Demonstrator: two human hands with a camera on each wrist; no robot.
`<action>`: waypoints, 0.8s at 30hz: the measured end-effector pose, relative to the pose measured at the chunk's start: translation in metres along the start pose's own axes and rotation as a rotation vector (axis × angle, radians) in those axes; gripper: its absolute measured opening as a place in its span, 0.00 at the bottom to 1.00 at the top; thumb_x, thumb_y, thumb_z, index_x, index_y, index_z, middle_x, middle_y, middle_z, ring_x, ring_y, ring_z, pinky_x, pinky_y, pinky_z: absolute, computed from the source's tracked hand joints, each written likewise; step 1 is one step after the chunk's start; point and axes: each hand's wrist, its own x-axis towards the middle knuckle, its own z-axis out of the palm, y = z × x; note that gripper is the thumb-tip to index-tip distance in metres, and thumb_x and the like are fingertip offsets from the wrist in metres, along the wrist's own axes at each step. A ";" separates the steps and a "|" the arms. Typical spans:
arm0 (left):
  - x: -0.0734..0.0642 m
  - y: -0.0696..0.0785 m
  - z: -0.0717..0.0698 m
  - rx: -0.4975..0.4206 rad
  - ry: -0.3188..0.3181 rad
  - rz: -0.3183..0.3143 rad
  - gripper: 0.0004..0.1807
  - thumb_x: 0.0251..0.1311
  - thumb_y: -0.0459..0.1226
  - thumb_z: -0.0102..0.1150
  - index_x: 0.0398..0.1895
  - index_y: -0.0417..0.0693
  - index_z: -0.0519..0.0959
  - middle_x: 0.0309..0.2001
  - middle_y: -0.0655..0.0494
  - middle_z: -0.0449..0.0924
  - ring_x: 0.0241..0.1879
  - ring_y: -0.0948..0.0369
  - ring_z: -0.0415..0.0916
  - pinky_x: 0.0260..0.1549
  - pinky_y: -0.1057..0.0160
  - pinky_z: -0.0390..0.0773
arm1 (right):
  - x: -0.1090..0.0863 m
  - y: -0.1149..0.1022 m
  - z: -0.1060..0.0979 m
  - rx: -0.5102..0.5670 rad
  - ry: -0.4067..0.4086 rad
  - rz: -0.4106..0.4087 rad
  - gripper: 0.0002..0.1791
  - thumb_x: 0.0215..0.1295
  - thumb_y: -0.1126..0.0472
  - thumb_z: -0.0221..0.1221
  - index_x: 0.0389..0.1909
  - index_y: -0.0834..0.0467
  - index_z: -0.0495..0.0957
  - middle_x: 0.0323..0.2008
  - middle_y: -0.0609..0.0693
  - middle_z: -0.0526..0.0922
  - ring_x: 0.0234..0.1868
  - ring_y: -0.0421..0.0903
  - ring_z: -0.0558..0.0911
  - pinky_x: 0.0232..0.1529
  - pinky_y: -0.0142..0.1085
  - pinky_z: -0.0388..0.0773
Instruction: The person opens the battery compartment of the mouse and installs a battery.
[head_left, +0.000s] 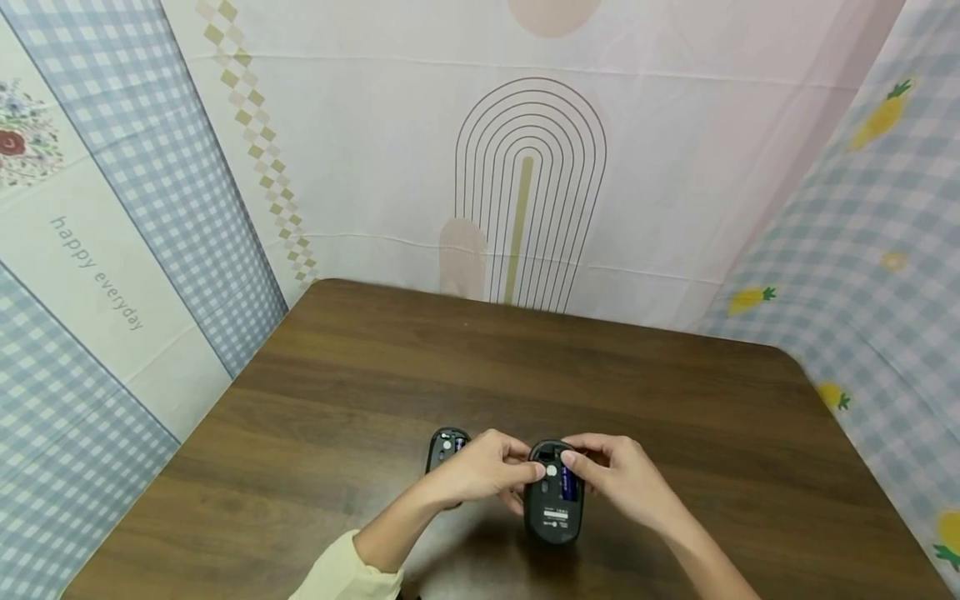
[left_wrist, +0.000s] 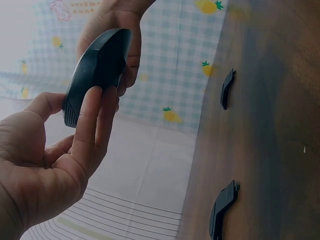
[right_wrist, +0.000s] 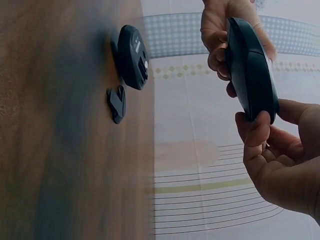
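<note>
A black computer mouse (head_left: 553,527) is held up off the table with its underside toward the head camera. Its battery bay is uncovered, and a blue battery (head_left: 570,483) lies along the right side of it. My left hand (head_left: 480,471) grips the mouse's left edge, thumb on the underside. From the other side my right hand (head_left: 622,475) pinches the upper right edge, with its thumb by the battery's upper end. The left wrist view shows fingers under the curved shell (left_wrist: 95,65). A second mouse (head_left: 438,454) lies underside up, partly hidden behind my left hand.
Two small dark angular pieces, one nearer (left_wrist: 222,210) and one farther (left_wrist: 227,90), lie on the wooden table (head_left: 375,350). The right wrist view shows one such piece (right_wrist: 116,104) beside the second mouse. Patterned cloth (head_left: 360,150) hangs behind and at both sides.
</note>
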 end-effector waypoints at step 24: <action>-0.013 -0.005 -0.007 -0.038 0.065 -0.031 0.15 0.63 0.38 0.54 0.39 0.29 0.79 0.30 0.37 0.81 0.29 0.50 0.82 0.31 0.52 0.83 | 0.028 0.065 -0.021 -0.120 0.107 0.154 0.17 0.68 0.60 0.53 0.49 0.69 0.76 0.26 0.50 0.79 0.23 0.46 0.76 0.24 0.39 0.79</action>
